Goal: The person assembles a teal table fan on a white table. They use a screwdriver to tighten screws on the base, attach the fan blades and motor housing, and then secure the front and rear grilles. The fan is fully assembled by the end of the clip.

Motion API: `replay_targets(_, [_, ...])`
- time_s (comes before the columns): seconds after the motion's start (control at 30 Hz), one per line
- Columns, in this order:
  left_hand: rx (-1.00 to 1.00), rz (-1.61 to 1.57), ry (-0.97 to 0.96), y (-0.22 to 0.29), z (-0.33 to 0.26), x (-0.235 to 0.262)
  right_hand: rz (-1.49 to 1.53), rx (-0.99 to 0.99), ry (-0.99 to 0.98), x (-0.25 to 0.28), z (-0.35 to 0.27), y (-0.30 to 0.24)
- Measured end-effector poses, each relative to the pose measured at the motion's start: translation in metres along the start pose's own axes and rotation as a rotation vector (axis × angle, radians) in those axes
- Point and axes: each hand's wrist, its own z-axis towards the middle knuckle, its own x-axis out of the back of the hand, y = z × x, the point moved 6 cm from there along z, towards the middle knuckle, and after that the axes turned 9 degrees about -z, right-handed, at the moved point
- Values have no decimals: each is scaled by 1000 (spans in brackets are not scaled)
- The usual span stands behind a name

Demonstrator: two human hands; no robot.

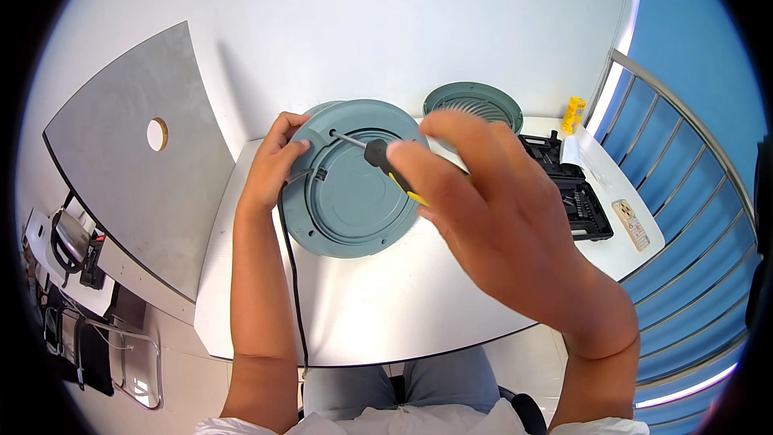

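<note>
A round grey-green appliance base [362,185] is held up with its underside toward me, above the white table. My left hand [276,163] grips its upper left rim, thumb on the underside and fingers behind. From the base's left side a black power cord [287,258] runs down past my left forearm. My right hand [507,201] is closed around a black and yellow screwdriver [377,155]. The screwdriver's shaft points up and left, its tip at a hole near the top left of the base. Whether the tip touches a screw inside cannot be seen.
A round green slatted grille cover [473,105] lies at the back of the table [378,306]. To its right are an open black tool case [581,205], a yellow cylinder [572,115] and a beige remote control [630,224]. A grey panel [121,145] stands left; metal railing [692,133] borders the right.
</note>
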Motion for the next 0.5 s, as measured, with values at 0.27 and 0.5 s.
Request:
replay_targets(0.27, [-28,8,-10,-1,2,-3,93,-214,-34,-10,-1,5])
replay_targets(0.5, [15,44,17,-1,0,1,103,-83,0,-1,5,14])
